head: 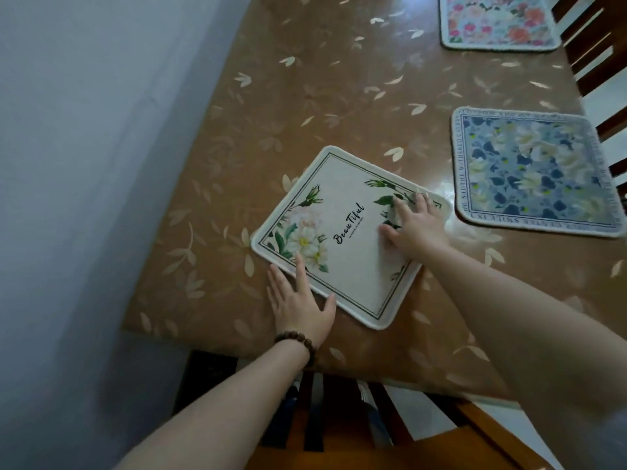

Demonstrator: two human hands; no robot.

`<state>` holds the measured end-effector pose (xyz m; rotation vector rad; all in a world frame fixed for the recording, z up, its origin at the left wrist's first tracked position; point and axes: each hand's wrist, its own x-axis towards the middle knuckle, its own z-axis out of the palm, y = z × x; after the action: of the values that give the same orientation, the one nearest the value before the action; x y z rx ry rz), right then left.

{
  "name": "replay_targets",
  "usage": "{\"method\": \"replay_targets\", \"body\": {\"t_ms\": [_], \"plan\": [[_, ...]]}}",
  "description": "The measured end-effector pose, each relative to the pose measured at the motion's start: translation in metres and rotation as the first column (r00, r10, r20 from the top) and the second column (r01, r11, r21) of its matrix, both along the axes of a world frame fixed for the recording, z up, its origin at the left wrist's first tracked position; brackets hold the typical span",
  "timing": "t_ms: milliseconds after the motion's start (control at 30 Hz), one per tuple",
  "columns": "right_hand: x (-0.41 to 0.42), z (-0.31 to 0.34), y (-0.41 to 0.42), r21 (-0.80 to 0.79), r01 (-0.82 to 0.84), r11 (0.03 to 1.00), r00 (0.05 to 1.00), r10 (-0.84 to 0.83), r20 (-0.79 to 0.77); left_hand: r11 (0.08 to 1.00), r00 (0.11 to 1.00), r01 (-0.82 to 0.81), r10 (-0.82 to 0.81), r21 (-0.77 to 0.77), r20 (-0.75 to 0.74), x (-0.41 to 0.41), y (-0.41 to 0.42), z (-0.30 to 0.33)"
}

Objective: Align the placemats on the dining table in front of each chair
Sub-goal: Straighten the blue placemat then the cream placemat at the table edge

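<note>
A cream placemat (342, 205) with white flowers and the word "Beautiful" lies skewed on the brown leaf-patterned table (305, 96), near its front edge. My left hand (298, 300) lies flat with fingers spread against the mat's near-left edge, a bead bracelet on the wrist. My right hand (415, 225) presses palm-down on the mat's right corner, fingers apart. A blue floral placemat (536, 171) lies to the right, close to the table's right edge. A pink floral placemat (497, 22) sits at the far right, cut off by the frame.
A grey-white wall (84, 164) runs along the table's left side. A dark wooden chair back (339, 412) stands below the front edge. More dark chair backs (597, 62) line the right side.
</note>
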<state>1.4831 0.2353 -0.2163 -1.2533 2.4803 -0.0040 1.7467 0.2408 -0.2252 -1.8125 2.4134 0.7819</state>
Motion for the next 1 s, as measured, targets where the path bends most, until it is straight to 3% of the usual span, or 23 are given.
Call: {"method": "replay_targets", "body": {"t_ms": [233, 367, 567, 1000], "plan": [[-0.027, -0.004, -0.032, -0.009, -0.053, 0.999, 0.997, 0.053, 0.052, 0.998, 0.998, 0.031, -0.028, 0.046, -0.061, 0.002, 0.001, -0.002], [-0.031, 0.000, -0.033, 0.030, -0.087, 0.996, 0.996, 0.088, -0.019, 0.998, 0.996, 0.051, -0.049, 0.022, -0.069, 0.006, 0.001, -0.005], [-0.035, 0.012, -0.025, -0.001, -0.094, 0.996, 0.995, 0.094, 0.026, 0.997, 0.996, 0.075, -0.076, -0.016, -0.054, 0.019, -0.021, -0.002], [0.042, 0.009, 0.054, -0.002, 0.225, 0.974, 0.974, -0.225, -0.017, 0.975, 0.978, 0.203, -0.197, 0.088, -0.075, 0.029, -0.106, 0.015]]}}
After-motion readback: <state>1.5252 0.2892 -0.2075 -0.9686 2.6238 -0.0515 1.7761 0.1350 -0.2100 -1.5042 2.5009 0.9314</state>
